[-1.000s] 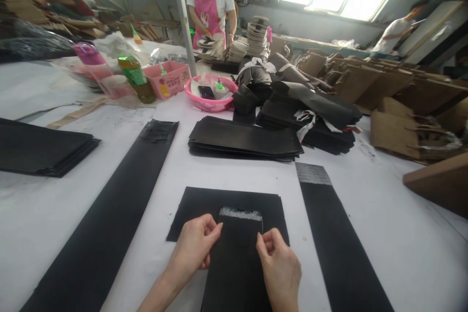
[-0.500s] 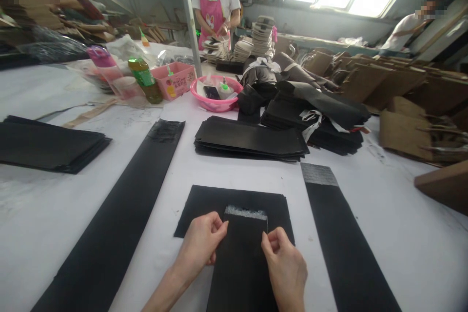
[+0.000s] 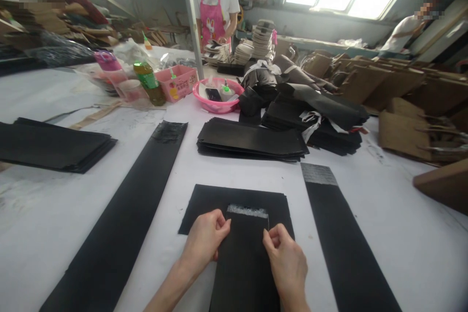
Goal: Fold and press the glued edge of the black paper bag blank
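Note:
Between my two hands lies a long black strip (image 3: 245,258) of card or paper, its far end coated with a whitish, glue-like band. My left hand (image 3: 206,236) pinches the strip's left edge just below that band. On the opposite edge, my right hand (image 3: 287,258) pinches it between thumb and fingers. Under the strip's far end is a black rectangular sheet (image 3: 193,207), lying crosswise on the white table (image 3: 171,263). Another long black strip (image 3: 120,209) lies to the left, and one more (image 3: 347,234) to the right with a grey-white band at its far end.
Stacks of black sheets lie ahead (image 3: 252,139) and at left (image 3: 54,146). Beyond are a pink basin (image 3: 219,105) with a phone and bottle, a pink box (image 3: 178,83), a green-labelled bottle (image 3: 148,80) and brown cartons (image 3: 402,131). A co-worker (image 3: 215,9) stands behind a metal post (image 3: 190,14).
The view has shifted slightly, so most things sit a little further right. Both hands keep their pinch on the strip. The co-worker's hands in the background have moved.

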The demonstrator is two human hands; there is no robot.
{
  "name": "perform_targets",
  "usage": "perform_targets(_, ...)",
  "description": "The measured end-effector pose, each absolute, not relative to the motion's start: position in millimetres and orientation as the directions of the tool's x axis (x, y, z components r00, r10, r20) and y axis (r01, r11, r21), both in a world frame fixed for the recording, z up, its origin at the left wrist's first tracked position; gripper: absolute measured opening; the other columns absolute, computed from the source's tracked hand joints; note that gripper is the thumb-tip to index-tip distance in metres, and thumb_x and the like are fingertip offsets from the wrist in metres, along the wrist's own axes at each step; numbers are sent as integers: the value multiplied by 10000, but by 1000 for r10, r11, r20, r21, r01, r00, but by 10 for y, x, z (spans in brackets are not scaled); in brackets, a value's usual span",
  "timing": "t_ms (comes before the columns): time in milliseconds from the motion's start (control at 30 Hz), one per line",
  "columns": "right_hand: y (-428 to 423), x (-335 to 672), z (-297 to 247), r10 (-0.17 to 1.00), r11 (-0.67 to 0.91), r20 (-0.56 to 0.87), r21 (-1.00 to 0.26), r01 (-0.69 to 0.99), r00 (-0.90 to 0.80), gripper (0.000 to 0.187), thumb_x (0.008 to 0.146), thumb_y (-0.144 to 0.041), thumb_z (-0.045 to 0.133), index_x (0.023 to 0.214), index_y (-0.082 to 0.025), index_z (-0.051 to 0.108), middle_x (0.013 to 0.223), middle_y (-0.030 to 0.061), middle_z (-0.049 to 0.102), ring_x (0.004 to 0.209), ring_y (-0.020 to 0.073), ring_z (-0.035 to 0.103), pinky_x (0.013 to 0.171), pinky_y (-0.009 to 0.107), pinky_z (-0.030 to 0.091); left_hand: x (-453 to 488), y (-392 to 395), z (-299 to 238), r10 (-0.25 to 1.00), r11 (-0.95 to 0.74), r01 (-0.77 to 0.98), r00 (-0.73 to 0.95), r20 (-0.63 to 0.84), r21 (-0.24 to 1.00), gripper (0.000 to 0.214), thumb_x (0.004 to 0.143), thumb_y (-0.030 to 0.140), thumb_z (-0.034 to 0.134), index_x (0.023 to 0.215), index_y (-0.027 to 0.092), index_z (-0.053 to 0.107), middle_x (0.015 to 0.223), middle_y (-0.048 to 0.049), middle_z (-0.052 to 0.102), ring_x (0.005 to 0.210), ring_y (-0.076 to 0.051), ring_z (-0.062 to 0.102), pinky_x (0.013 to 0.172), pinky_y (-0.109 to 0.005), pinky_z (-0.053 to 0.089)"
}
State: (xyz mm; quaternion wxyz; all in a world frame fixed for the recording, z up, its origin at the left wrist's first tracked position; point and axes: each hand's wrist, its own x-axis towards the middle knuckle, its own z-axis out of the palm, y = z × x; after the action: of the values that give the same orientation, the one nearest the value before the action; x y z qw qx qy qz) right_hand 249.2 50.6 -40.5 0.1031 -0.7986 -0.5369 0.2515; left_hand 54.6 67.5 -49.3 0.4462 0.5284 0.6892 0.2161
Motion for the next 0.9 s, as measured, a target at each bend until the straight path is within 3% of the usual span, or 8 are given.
perform_targets(333, 507, 2471, -364, 913, -393, -288, -430, 813, 289, 181, 914, -361, 500, 771, -251, 506, 655, -52, 623, 627, 173, 586, 543, 253, 268, 571, 650, -372, 963, 229, 751, -84, -255, 620, 265, 940, 269, 554, 699, 178, 491, 523, 65, 560, 428, -99, 541, 429, -184, 296)
perform_targets(500, 520, 2469, -336, 918, -383, -271, -420, 823, 290, 110, 909, -331, 520, 852, -251, 471, 643, -59, 629, 638, 179, 607, 533, 245, 253, 617, 574, -397, 995, 94, 915, -75, -64, 393, 115, 930, 267, 600, 879, 186, 536, 659, 41, 591, 559, -155, 577, 513, -250, 332)
perform_targets(567, 520, 2465, -333, 920, -380, -264, -414, 827, 291, 110, 905, -327, 525, 850, -252, 465, 639, -61, 629, 633, 180, 609, 530, 243, 249, 661, 540, -408, 998, -16, 958, -1, 56, 287, 39, 943, 197, 562, 977, 182, 551, 819, 5, 606, 681, -177, 597, 582, -277, 391)
perform_targets(733, 511, 2428, -351, 927, -367, -241, -406, 837, 289, 95, 905, -317, 516, 860, -253, 463, 641, -60, 637, 632, 182, 617, 523, 243, 243, 737, 536, -445, 905, -403, 908, 377, 199, 116, 384, 887, 77, 605, 1230, 226, 519, 1094, -41, 560, 938, -229, 534, 773, -357, 451)
perform_targets(833, 508, 2467, -378, 934, -354, -213, -423, 834, 288, 98, 892, -322, 528, 849, -249, 480, 633, -54, 631, 629, 184, 615, 524, 247, 253, 734, 560, -479, 860, -491, 868, 469, 203, 73, 376, 903, 110, 594, 1253, 225, 514, 1116, -55, 551, 964, -240, 517, 764, -377, 455)
perform_targets(900, 509, 2550, -395, 937, -348, -221, -516, 782, 270, 128, 895, -346, 517, 824, -241, 499, 617, -47, 616, 596, 175, 606, 518, 248, 280, 729, 569, -495, 856, -493, 869, 474, 205, 48, 367, 903, 121, 600, 1248, 214, 518, 1119, -61, 549, 975, -247, 513, 759, -388, 456)
